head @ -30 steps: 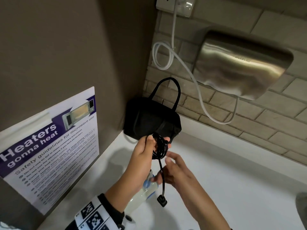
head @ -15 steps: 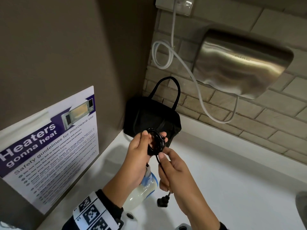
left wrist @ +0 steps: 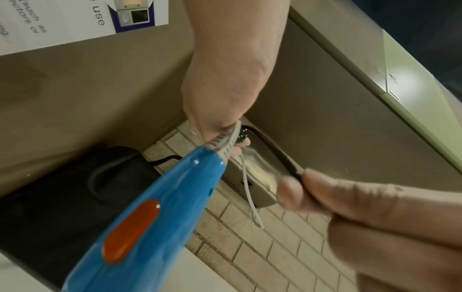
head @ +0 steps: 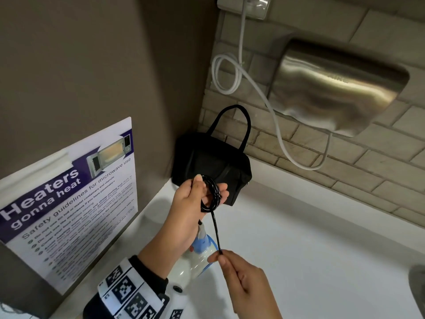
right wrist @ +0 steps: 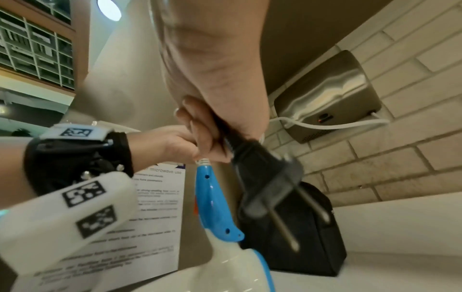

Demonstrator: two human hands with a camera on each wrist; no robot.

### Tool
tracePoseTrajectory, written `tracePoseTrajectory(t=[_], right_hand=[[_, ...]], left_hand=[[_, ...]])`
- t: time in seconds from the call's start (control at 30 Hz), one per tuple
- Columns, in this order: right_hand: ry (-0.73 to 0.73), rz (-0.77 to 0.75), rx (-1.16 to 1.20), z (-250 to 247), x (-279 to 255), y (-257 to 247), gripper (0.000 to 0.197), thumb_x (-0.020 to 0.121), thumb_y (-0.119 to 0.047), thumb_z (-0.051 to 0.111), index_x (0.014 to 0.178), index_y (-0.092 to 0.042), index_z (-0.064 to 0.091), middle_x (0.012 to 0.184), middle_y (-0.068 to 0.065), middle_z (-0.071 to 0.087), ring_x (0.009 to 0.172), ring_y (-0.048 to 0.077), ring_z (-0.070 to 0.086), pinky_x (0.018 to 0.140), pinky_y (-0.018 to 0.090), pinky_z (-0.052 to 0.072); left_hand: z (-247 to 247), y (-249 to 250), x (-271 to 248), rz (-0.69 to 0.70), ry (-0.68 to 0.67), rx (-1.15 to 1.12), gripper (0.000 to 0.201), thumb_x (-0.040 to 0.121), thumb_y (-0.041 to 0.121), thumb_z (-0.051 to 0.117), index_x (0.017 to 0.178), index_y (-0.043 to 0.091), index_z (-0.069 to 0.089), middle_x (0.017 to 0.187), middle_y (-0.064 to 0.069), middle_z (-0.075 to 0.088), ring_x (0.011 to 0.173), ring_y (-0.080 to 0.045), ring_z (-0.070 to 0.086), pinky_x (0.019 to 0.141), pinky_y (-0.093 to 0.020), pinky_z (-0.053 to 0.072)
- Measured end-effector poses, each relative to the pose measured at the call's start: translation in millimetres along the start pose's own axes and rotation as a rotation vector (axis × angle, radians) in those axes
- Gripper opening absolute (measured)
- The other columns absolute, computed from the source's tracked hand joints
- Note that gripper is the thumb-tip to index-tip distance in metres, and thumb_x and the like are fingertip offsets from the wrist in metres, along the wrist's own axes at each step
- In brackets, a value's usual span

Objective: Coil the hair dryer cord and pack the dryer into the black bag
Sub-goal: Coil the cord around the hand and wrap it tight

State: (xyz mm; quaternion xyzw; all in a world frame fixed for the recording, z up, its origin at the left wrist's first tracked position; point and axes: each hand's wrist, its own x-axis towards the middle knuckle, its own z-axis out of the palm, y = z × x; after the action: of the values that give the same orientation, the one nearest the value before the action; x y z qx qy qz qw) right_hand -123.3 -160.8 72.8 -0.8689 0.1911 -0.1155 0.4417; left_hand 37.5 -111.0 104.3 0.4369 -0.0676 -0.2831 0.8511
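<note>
My left hand grips a small coil of black cord above the white counter, with the blue and white hair dryer hanging under it. In the left wrist view the dryer's blue handle with an orange switch fills the foreground. My right hand pinches the free end of the cord, which runs taut up to the coil. The black plug hangs under that hand in the right wrist view. The black bag stands in the corner behind the coil, its handle upright.
A steel hand dryer is mounted on the brick wall, with a white cable looping to a socket. A microwave safety poster leans against the left wall. The white counter stretches to the right.
The right hand slid down the cord from just below the coil to near the plug end, pulling the free length straight. The left hand kept hold of the coil.
</note>
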Motion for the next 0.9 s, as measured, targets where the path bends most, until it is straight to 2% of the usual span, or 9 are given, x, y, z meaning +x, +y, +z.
tracePoseTrajectory(t=[0.13,0.2,0.27,0.4,0.5,0.53,0.6,0.73,0.9], right_hand=[[-0.045,0.015,-0.142,-7,10,17,0.026,0.091,-0.032,0.045,0.075,-0.048,0.056,0.051,-0.015,0.053,0.053,0.007,0.051,0.058,0.012,0.041],[0.041,-0.074,-0.345,-13,17,32,0.018,0.083,-0.034,0.045,0.075,-0.041,0.06,0.063,-0.015,0.056,0.06,0.008,0.055,0.061,0.015,0.044],[0.148,-0.154,-0.513,-18,22,50,0.014,0.082,-0.023,0.058,0.075,-0.035,0.063,0.075,-0.01,0.054,0.061,0.015,0.054,0.058,0.02,0.043],[0.199,0.152,-0.436,-22,33,66,0.028,0.094,-0.013,0.05,0.074,-0.03,0.059,0.082,-0.005,0.052,0.062,0.011,0.059,0.054,0.012,0.038],[0.231,0.254,-0.153,-23,40,67,0.035,0.097,-0.013,0.046,0.069,-0.028,0.06,0.071,-0.001,0.063,0.065,0.011,0.066,0.066,0.019,0.051],[0.267,0.283,0.009,-21,43,65,0.033,0.097,-0.011,0.047,0.071,-0.022,0.065,0.068,-0.001,0.064,0.067,0.015,0.067,0.069,0.025,0.055],[0.315,0.346,0.407,-17,47,57,0.027,0.097,-0.007,0.048,0.08,-0.006,0.069,0.069,0.004,0.063,0.071,0.019,0.066,0.07,0.024,0.058],[0.307,0.432,1.007,-12,54,30,0.022,0.096,-0.004,0.047,0.091,0.008,0.065,0.08,0.01,0.07,0.077,0.017,0.071,0.068,0.019,0.057],[0.349,0.517,1.323,-8,63,5,0.021,0.096,0.004,0.043,0.091,0.008,0.063,0.087,0.014,0.071,0.078,0.019,0.073,0.072,0.026,0.06]], left_hand=[[2,0,-2,-0.016,-0.01,-0.038,0.032,0.102,0.024,0.037,0.089,-0.001,0.053,0.079,-0.016,0.074,0.078,-0.028,0.073,0.077,-0.035,0.06],[1,3,-2,-0.023,-0.017,-0.025,0.032,0.101,0.024,0.038,0.087,-0.001,0.052,0.08,-0.017,0.074,0.08,-0.029,0.072,0.076,-0.034,0.06],[0,4,-3,-0.031,-0.031,0.027,0.031,0.101,0.025,0.037,0.089,0.001,0.051,0.083,-0.015,0.075,0.083,-0.03,0.072,0.08,-0.034,0.058],[-5,1,-1,-0.04,-0.037,0.139,0.03,0.102,0.027,0.035,0.09,0.005,0.05,0.087,-0.011,0.077,0.09,-0.025,0.071,0.095,-0.036,0.049],[-6,-5,0,-0.053,-0.061,0.216,0.031,0.102,0.03,0.035,0.085,0.01,0.052,0.093,-0.009,0.077,0.105,-0.025,0.067,0.109,-0.042,0.038],[-6,-7,-1,-0.055,-0.073,0.237,0.032,0.102,0.031,0.035,0.086,0.011,0.053,0.094,-0.008,0.077,0.107,-0.024,0.066,0.111,-0.043,0.035],[-5,-11,-3,-0.061,-0.088,0.252,0.033,0.102,0.032,0.034,0.083,0.014,0.053,0.095,-0.007,0.077,0.107,-0.019,0.066,0.113,-0.044,0.03],[-2,-13,-5,-0.062,-0.079,0.274,0.034,0.102,0.035,0.034,0.085,0.017,0.057,0.095,-0.002,0.077,0.103,-0.011,0.067,0.113,-0.042,0.029],[-2,-17,-7,-0.088,-0.059,0.303,0.037,0.102,0.039,0.033,0.1,0.014,0.06,0.096,0.005,0.076,0.102,-0.007,0.066,0.105,-0.036,0.037]])
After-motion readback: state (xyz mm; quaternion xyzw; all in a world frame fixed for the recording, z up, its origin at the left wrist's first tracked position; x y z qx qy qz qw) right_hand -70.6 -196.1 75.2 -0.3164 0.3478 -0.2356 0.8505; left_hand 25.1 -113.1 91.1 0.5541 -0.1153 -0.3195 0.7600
